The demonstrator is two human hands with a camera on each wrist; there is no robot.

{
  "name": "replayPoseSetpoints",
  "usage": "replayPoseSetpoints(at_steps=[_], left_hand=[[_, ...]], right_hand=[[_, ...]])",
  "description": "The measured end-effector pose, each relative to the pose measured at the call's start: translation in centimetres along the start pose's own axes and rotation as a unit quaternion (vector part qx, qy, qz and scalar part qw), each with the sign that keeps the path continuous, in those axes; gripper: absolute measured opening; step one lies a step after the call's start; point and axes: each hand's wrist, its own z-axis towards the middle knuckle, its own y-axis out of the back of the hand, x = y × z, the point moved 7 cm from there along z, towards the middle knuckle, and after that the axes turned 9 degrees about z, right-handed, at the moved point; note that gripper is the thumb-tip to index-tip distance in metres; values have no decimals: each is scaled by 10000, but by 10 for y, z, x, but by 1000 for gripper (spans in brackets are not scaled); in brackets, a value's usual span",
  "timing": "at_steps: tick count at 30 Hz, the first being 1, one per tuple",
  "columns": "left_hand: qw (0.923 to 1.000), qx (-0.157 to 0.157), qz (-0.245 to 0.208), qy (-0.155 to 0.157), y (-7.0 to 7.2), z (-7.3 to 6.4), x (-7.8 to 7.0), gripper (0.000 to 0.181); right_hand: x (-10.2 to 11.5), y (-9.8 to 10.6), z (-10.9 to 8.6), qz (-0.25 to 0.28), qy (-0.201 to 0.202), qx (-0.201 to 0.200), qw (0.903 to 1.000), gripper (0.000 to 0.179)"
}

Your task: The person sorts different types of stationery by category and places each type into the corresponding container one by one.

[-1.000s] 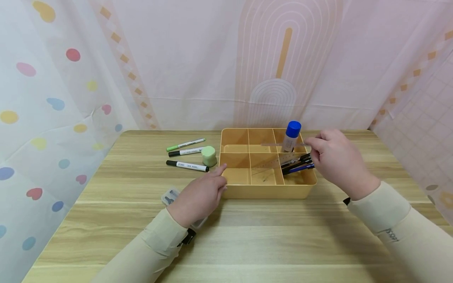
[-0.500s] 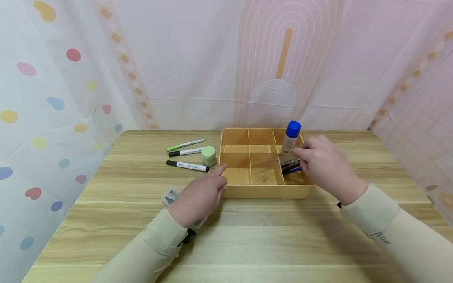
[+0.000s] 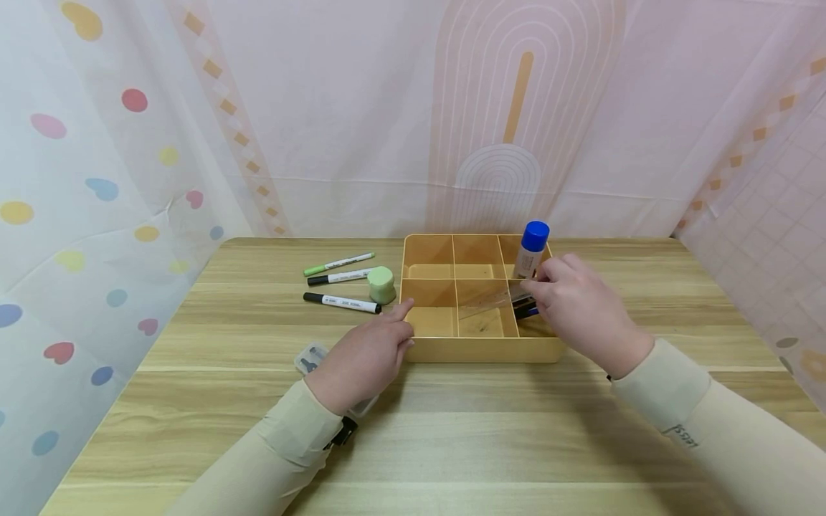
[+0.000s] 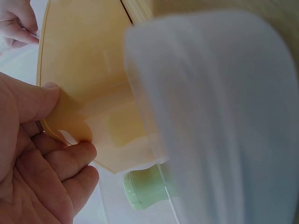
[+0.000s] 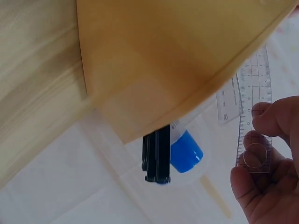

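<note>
- Leftward and slightly lower: since a second ago the right hand (image 3: pixel 587 312) has come in over the front-right compartment of the tray (image 3: pixel 484 350), bringing a clear ruler (image 5: pixel 255 84). Stowing the ruler looks under way, though it is not let go.
- Tray: six compartments, unmoved on the wood-grained table (image 3: pixel 452 444).
- Left hand (image 3: pixel 364 355): clamped on the tray's front-left corner (steadying it, I would judge), above a clear case (image 3: pixel 312 356).
- Right hand: thumb and fingers pinched together on the ruler's holed end.
- Ruler: at the tray's right side; I cannot tell whether it touches the second clear piece (image 5: pixel 229 100).
- Glue stick (image 3: pixel 533 240): tilted in the back-right compartment.
- Dark pens (image 5: pixel 156 156): in the front-right compartment, partly hidden by the hand.
</note>
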Motion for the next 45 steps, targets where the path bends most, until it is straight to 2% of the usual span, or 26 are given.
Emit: replayPoseSetpoints(at_steps=[8, 19, 27, 45], left_hand=[[10000, 45, 12, 22, -1, 0, 0, 24], [10000, 38, 54, 26, 0, 0, 0, 24], [10000, 47, 4, 23, 0, -1, 0, 25], [10000, 59, 8, 6, 1, 0, -1, 24]], right_hand=[[7, -8, 0, -96, 124, 131, 9998, 40], [9, -15, 0, -64, 17, 412, 9991, 37], [12, -20, -1, -45, -172, 761, 9969, 36], [17, -23, 4, -31, -244, 826, 9963, 32]])
